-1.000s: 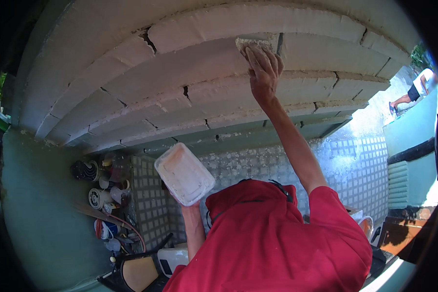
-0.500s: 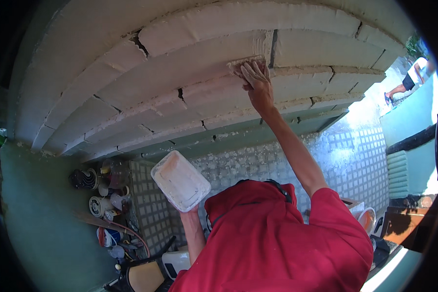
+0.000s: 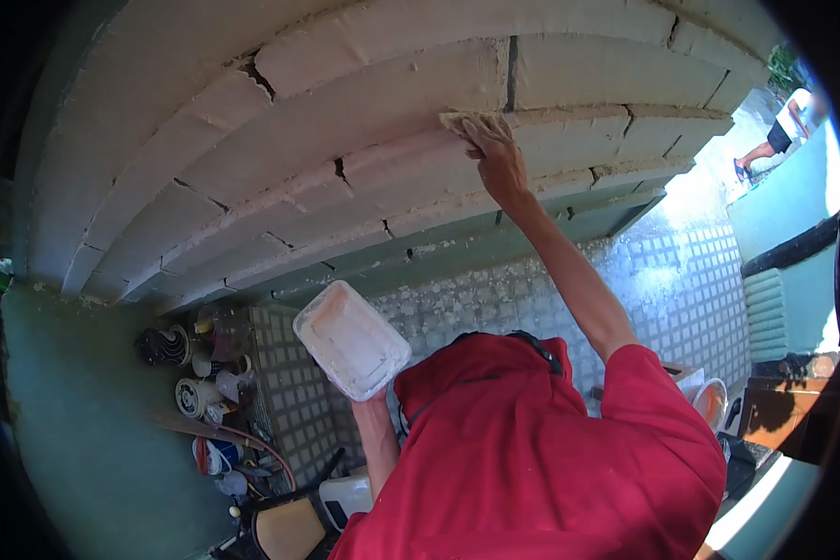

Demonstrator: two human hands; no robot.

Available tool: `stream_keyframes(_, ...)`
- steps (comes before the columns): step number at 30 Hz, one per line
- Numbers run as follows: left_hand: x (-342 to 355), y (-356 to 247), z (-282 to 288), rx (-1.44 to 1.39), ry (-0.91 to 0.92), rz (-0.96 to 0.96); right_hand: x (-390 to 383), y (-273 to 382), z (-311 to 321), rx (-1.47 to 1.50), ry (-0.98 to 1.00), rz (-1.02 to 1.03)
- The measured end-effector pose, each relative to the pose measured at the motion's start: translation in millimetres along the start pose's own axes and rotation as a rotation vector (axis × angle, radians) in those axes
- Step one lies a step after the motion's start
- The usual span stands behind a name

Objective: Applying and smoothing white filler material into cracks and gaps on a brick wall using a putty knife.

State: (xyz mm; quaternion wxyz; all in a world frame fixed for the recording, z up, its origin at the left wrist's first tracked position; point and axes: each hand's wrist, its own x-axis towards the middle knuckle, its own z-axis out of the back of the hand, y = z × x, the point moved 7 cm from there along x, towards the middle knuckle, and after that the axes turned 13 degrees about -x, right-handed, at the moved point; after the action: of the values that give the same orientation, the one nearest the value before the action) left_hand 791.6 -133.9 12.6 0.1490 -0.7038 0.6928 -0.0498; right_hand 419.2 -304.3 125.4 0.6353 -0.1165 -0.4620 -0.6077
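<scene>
My right hand (image 3: 495,147) is raised to the pale block wall (image 3: 392,89), its fingers closed over a flat, putty-smeared spreader (image 3: 454,120). The spreader lies against the wall at a ledge between two courses, just left of a dark vertical joint (image 3: 511,75). Whitish putty coats my fingers. Lower down, my left hand (image 3: 371,408) supports a white rectangular tub (image 3: 353,343) from beneath, tilted so its inside shows. A pale pinkish-white paste smears the tub's floor and walls. Most of the left fingers are hidden under the tub.
Buckets (image 3: 194,398), a hose and other containers crowd the left by a green wall (image 3: 93,392). A tan-seated chair (image 3: 289,532) stands at the lower left. Spattered tiles (image 3: 457,303) cover the floor. Another person (image 3: 782,131) is outside at the far right.
My right hand and the spreader have moved down the wall to the ledge, away from the upper part of the vertical joint. The tub stays in my left hand, nearly unmoved.
</scene>
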Motion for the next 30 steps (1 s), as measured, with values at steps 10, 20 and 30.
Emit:
stream_keyframes(10,6.4,8.5,-19.7,-0.028,0.124,0.099,30.9,9.4,2.9,-0.167,-0.229,0.12)
stream_keyframes(20,-4.2,4.1,-10.9,-0.108,0.059,0.084,15.3,-14.8,19.9,0.107,-0.276,-0.492)
stream_keyframes(30,2.2,9.1,-16.8,-0.042,-0.069,0.045,12.5,9.8,-10.2,-0.008,-0.393,-0.5)
